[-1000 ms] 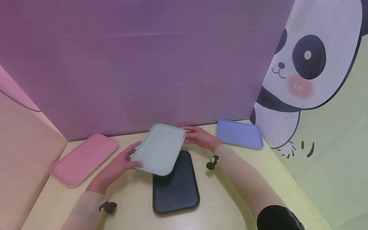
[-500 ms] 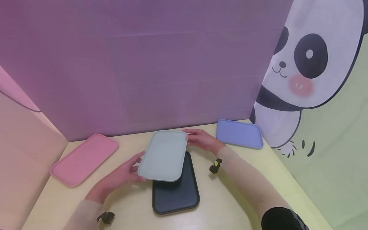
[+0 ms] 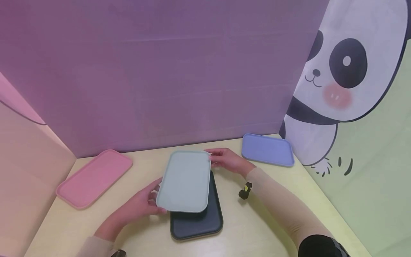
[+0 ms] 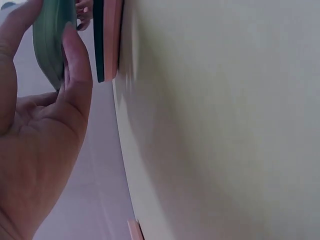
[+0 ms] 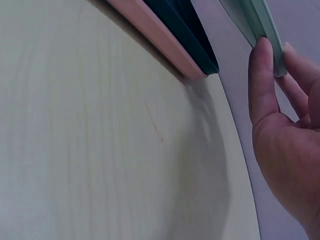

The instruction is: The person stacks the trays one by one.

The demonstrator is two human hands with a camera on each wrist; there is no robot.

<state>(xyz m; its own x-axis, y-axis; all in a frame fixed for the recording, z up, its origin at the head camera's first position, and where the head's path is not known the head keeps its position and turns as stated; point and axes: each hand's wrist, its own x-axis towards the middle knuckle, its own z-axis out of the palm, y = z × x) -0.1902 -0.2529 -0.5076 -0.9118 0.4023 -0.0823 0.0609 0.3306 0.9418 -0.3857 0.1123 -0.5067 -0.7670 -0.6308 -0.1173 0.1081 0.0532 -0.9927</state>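
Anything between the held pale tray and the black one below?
No object visible: wrist views show a gap above the black tray. Only the left hand and right hand intrude, gripping the pale tray.

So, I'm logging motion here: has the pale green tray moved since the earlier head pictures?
Yes: against the dark tray, which has stayed put, the pale green tray has shifted down the head view and slightly right.
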